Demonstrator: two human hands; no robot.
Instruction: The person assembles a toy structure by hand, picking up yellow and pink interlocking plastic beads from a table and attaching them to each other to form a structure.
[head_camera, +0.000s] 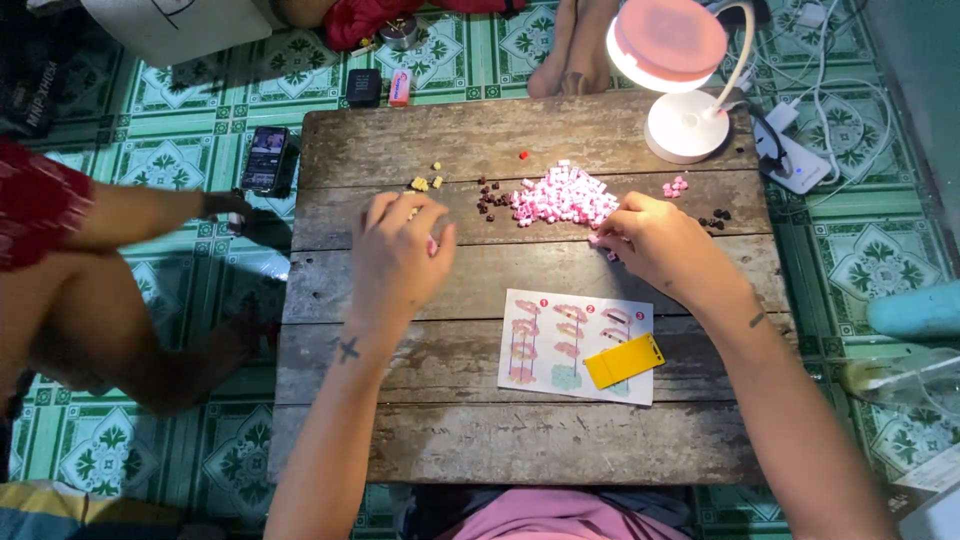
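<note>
- The left hand (398, 250) rests on the table (480, 440), fingers curled. A bit of pink shows at the fingertips near the thumb, but it is too small and too hidden to say if the hand grips it.
- The right hand (655, 240) lies at the lower right edge of the pink pile (562, 195). Its fingertips pinch a small pink piece (604, 247), mostly covered by the fingers.
- Small dark pieces (492, 196) lie just left of the pile; yellow pieces (425, 182) lie further left.
- The leaflet (560, 345) lies between both forearms, with a yellow tool (623, 361) on it.
- The lamp (680, 70) stands at the far right corner; its shade hides part of its arm.
- Another person sits at the left, cut off by the frame; a phone (266, 157) lies on the floor.
</note>
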